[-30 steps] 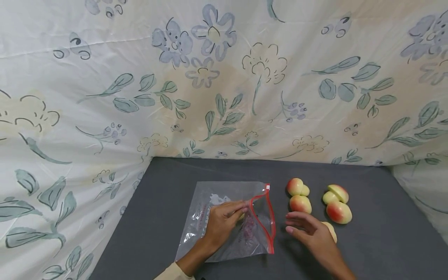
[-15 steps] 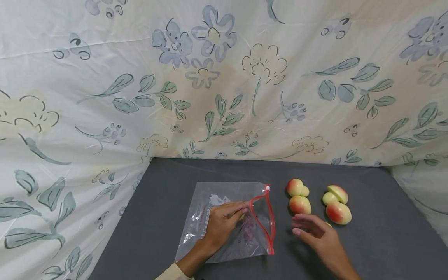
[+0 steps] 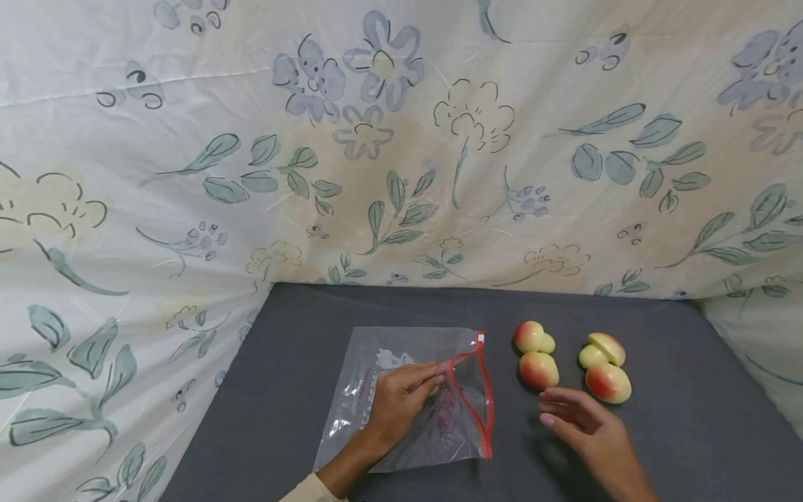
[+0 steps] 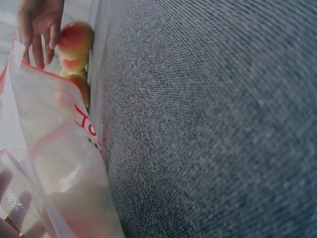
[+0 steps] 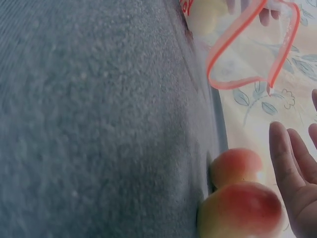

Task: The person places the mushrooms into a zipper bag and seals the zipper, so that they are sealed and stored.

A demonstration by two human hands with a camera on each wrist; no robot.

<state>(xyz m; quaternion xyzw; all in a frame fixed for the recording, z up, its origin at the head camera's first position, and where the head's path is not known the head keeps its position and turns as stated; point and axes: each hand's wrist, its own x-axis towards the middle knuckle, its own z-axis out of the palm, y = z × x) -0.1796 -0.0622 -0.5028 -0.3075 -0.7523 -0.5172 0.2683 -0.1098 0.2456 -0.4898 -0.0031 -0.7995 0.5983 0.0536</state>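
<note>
A clear plastic bag [image 3: 343, 411] lies flat, its red-edged mouth [image 3: 488, 390] gaping towards the right. My left hand [image 3: 394, 404] pinches its upper layer near that mouth. Through the plastic, a pale, reddish fruit shape [image 4: 94, 215] shows blurred in the left wrist view. My right hand [image 3: 592, 436] hovers right of the bag, fingers loosely bent and holding nothing. Just beyond it are red-and-yellow fruit pieces: one group [image 3: 538, 370] nearer the bag, another [image 3: 608, 382] farther right. The right wrist view shows the hand [image 5: 299, 186] beside two fruit pieces [image 5: 242, 210].
A dark grey cloth surface [image 3: 251, 425] lies under everything. Floral fabric [image 3: 401, 209] hangs along its back edge and both sides.
My right hand has drifted right and slightly nearer to me, covering a fruit piece that showed beside it. My left hand and the bag have stayed in place.
</note>
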